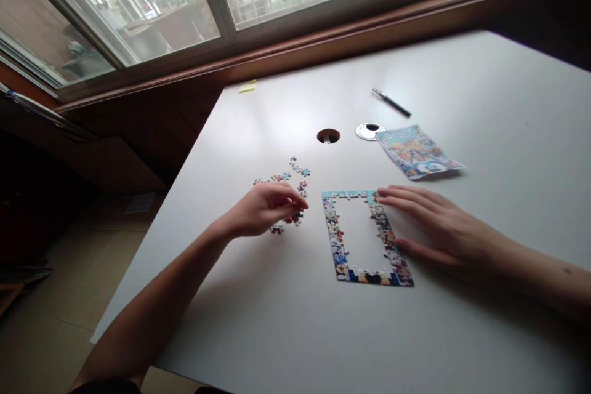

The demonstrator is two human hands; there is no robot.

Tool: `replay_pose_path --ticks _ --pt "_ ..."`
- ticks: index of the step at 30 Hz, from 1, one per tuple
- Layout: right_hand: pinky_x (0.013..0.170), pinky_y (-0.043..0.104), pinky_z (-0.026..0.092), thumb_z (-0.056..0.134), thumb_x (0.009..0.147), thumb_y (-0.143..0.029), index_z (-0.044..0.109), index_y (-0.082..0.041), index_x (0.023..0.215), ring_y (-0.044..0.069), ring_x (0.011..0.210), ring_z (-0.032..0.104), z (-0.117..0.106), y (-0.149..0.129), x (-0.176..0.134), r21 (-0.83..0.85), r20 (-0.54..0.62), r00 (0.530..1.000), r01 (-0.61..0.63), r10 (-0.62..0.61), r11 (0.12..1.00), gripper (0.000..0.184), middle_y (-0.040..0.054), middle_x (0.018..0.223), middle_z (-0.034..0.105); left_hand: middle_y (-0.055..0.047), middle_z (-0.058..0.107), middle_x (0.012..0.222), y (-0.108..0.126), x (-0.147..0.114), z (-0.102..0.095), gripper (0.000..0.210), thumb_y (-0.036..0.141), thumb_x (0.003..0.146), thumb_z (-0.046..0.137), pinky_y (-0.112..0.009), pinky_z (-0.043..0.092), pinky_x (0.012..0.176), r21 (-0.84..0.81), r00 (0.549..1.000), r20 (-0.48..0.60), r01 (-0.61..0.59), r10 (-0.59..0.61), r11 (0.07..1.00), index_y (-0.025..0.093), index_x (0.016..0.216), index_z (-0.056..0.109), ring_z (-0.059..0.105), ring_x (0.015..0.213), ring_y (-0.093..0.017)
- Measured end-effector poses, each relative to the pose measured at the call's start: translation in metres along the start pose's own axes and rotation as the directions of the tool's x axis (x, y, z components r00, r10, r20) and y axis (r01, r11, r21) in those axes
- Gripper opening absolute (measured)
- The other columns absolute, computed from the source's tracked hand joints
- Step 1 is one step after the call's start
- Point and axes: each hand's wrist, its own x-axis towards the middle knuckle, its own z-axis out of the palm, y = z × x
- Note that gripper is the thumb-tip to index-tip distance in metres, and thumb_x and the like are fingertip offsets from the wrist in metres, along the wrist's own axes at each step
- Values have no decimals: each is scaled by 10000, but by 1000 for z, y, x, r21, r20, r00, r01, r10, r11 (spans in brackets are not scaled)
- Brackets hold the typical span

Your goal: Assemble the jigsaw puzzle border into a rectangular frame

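Note:
A jigsaw puzzle border [340, 240] lies flat on the table, its colourful edge pieces joined into a rectangle around a bare white middle. My right hand [438, 228] rests open at its right side, with fingertips touching the upper right corner and the right edge. To the left, my left hand [263, 206] hovers over loose puzzle pieces [302, 188], thumb and fingers pinched together. Whatever the pinch holds, if anything, is too small to make out. The hand hides part of the pile.
On the white table [286, 320] a crumpled printed picture sheet [418, 151] lies beyond my right hand. Near it are a round cable-hole cover [368, 130], an open cable hole [328, 136] and a pen [391, 102]. A yellow sticky note [248, 86] marks the far left corner, below the window.

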Motion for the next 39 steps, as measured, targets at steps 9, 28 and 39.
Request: replay_pose_path --ticks 9,28,39 --pt "1143 600 434 643 895 -376 370 -316 1541 345 1423 457 -2 1 0 -24 24 1000 13 -13 1000 704 92 1540 504 -71 725 850 2 0 10 134 255 868 745 -269 604 665 -104 996 -79 43 -52 994 150 951 752 699 750 -156" --pt "775 377 545 574 952 -366 644 -202 982 198 818 661 -18 -36 88 286 -71 996 -28 50 958 181 59 895 717 -83 722 1011 -12 49 76 146 146 861 711 -307 631 774 313 783 -338 -429 522 847 195 977 786 702 883 -164" --pt "693 325 537 661 912 -378 652 -191 994 161 763 626 -1 -37 80 668 12 981 -152 194 728 205 43 869 692 -106 739 1110 -26 37 89 246 162 898 721 -359 668 887 51 797 -430 -446 423 893 176 1103 586 756 934 -178"
